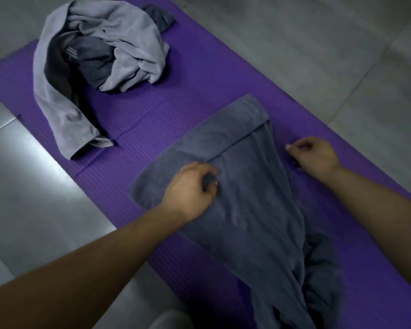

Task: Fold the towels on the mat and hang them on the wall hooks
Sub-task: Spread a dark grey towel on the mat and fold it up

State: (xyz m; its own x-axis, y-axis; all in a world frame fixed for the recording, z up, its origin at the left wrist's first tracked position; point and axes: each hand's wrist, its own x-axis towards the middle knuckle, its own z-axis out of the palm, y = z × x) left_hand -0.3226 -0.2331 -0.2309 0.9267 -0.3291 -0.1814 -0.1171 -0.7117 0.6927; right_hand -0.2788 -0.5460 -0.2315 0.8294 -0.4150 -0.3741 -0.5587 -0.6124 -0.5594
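Note:
A dark grey towel lies spread lengthwise on the purple mat. Its far end is folded back over itself, and its near end is bunched at the bottom of the view. My left hand rests on the towel's middle and pinches a small bunch of cloth between thumb and fingers. My right hand sits on the mat at the towel's right edge with curled fingers. Whether it holds the edge is unclear. No wall hooks are in view.
A heap of light grey and dark towels lies crumpled at the mat's far left end. Grey floor tiles surround the mat. A pale rounded object shows at the bottom edge.

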